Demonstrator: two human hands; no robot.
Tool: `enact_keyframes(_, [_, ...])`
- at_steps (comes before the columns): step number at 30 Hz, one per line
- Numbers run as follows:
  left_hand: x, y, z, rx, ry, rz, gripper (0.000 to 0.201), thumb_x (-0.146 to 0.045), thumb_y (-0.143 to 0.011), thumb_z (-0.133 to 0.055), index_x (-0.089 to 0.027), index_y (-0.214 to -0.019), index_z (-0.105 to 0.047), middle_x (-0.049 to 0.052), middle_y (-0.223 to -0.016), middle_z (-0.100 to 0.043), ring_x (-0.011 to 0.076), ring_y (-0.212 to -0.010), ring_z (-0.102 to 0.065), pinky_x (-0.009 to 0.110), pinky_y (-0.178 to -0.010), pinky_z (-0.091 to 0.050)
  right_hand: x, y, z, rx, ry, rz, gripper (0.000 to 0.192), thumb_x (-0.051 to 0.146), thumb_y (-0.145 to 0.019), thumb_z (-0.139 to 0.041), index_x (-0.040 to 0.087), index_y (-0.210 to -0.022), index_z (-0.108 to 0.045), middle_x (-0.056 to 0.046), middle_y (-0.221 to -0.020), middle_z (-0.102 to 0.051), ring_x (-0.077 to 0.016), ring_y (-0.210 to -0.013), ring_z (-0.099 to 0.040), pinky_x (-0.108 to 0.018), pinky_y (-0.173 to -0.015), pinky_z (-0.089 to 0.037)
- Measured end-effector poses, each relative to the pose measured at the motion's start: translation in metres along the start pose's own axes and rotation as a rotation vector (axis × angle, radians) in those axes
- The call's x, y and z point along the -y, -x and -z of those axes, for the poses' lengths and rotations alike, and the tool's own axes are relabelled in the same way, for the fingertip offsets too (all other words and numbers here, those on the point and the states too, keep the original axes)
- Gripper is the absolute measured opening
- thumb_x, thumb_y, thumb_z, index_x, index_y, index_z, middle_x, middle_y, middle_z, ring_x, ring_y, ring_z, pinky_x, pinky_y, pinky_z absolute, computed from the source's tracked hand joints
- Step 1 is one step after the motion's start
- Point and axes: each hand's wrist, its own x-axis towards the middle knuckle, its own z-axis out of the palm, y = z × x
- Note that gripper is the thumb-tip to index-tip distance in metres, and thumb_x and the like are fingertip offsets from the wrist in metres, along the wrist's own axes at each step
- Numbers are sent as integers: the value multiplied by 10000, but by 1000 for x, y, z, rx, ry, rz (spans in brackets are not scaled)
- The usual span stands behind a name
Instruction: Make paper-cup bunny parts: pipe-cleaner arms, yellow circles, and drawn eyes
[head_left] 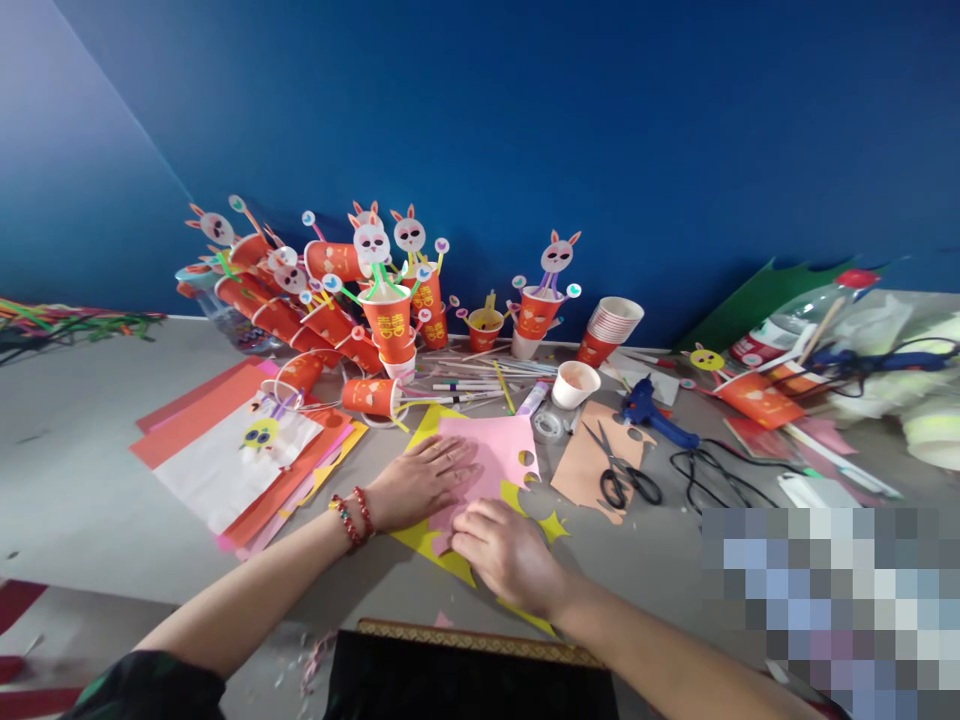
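- Paper, pink (491, 450), notched at right edge; flat over yellow paper (420, 428), mid-desk (626, 560), beneath both hands.
- Left hand (424, 480): palm down, spread flat on pink paper, gripping nothing.
- Right hand (510, 555): curled fingers at lower edge of pink paper; pinching or merely pressing, cannot tell.
- Likely faults: creasing or tearing of pink paper, from right-hand pull against left-hand pressure; skewing of both sheets, from uneven bearing-down.
- Further hazard: contact with scissors (619, 468), parted blades, atop peach paper (574, 455), or with blue glue gun (661, 420), from a wide rightward sweep.
- Far side: crowded; tape roll (547, 425) and white cup (576, 398) near the sheets, prone to knocking.
- Near edge: close below hands; dark cloth (465, 680) there.
- Open room: bare desk right of right hand; another patch between left forearm (274, 565) and paper stack (232, 480).
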Motion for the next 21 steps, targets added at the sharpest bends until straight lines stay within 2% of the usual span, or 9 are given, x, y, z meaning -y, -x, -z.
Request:
enact_keyframes(3, [0,0,0,11,-10,-1,532,-419,-1029,-381,-267,-1531,-295,81,-1608,-297,252,-1493,-235,452,-1206,-205,0,3,0,-3,-3,25,270,119,-978,-461,182,-768,-618,-35,-778,-631,-180,-772,-516,-292,-693,-413])
enact_keyframes(9, [1,1,0,24,-8,0,526,-426,-1033,-364,-274,-1532,-293,69,-1611,-291,257,-1496,-222,452,-1206,-199,0,8,3,-26,-34,-14,226,125,-988,-456,179,-877,-646,-53,-870,-658,-178,-812,-534,-286,-727,-435])
enact_keyframes(14, [1,0,1,18,9,11,514,-436,-1034,-356,-291,-1526,-307,65,-1612,-288,250,-1497,-225,446,-1209,-197,0,14,4,19,-22,-15,254,98,-967,-449,180,-807,-629,-48,-798,-639,-179,-781,-525,-283,-689,-439])
enact_keyframes(21, [0,0,1,3,17,6,515,-436,-1031,-368,-277,-1519,-326,74,-1605,-304,251,-1493,-237,455,-1207,-213,0,19,9,-53,-70,-43,222,92,-975,-443,173,-979,-649,-66,-939,-684,-190,-869,-561,-304,-780,-479])
